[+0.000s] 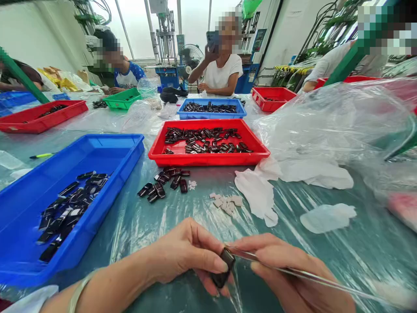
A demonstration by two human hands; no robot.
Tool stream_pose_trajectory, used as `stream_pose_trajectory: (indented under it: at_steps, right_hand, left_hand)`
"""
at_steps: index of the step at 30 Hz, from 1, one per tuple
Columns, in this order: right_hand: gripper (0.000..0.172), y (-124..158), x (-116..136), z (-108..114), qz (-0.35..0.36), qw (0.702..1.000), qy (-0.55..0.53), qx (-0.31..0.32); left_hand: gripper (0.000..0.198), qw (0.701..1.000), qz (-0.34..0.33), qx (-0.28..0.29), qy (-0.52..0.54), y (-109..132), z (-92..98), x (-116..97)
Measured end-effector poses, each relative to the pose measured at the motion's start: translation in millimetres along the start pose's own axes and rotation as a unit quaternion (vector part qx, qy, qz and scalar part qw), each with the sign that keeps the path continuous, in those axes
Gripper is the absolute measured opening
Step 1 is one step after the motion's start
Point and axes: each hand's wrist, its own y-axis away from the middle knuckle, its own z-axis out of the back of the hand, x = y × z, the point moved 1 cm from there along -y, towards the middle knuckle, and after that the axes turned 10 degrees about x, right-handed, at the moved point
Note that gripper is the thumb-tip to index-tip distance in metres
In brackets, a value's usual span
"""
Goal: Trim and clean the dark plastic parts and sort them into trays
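My left hand [192, 252] pinches a small glossy black plastic part [223, 267] between thumb and fingers, held tilted above the table. In my right hand [286, 269] is a pair of slim metal tweezers [302, 274], their tip at the upper edge of the black part. Beyond my hands, a small pile of pale flat bits [227, 203] lies on the table. A loose heap of similar black parts [169, 179] sits farther back, with a few white crumbs [192, 185] beside it.
A blue tray [107, 217] with black parts stands at left. A red tray [208, 161] and a smaller blue tray [211, 115] hold more. White cloths [256, 193] and clear plastic sheeting [325, 126] lie at right. Co-workers sit across the table; one person [224, 71] holds a phone.
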Motion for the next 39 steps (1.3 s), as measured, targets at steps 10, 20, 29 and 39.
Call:
stream_pose_trajectory:
  at_steps: [10,20,29,39]
  right_hand:
    - [0.017,-0.9,0.6,2.2,-0.131,0.979,-0.106,-0.115]
    - [0.015,0.1,-9.8,9.1,-0.181,0.976,-0.092,-0.082]
    - [0.016,-10.1,-8.7,18.2,-0.302,0.935,-0.130,-0.130]
    - [0.018,-7.7,-19.6,12.9,-0.357,0.904,-0.228,-0.064]
  left_hand:
    - [0.015,1.000,0.004,-0.012,0.015,0.6,-0.5,-1.0]
    - [0.022,0.999,-0.034,-0.023,0.001,4.6,0.8,-2.8]
    - [0.025,0.996,0.019,-0.090,-0.016,0.8,-5.4,-5.5]
    - [0.023,0.993,0.050,-0.100,-0.042,-0.6,-10.3,-6.8]
